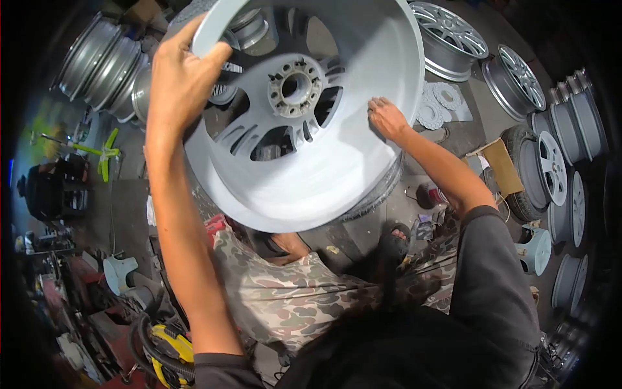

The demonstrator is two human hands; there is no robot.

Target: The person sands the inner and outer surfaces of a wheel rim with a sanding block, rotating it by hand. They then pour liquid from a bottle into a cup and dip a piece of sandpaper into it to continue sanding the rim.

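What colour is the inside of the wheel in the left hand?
Light grey: the wheel shows it best in the head view.

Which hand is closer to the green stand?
Left. The left hand holds the wheel on the side nearer the stand; the right hand is farther, across the wheel.

floor: grey | left — stacked rims, pale-blue stool | right — silver wheel, second stool

Loose camouflage trousers in cream, olive and brown, I notice, under a charcoal short-sleeved shirt, with a dark open-toed sandal.
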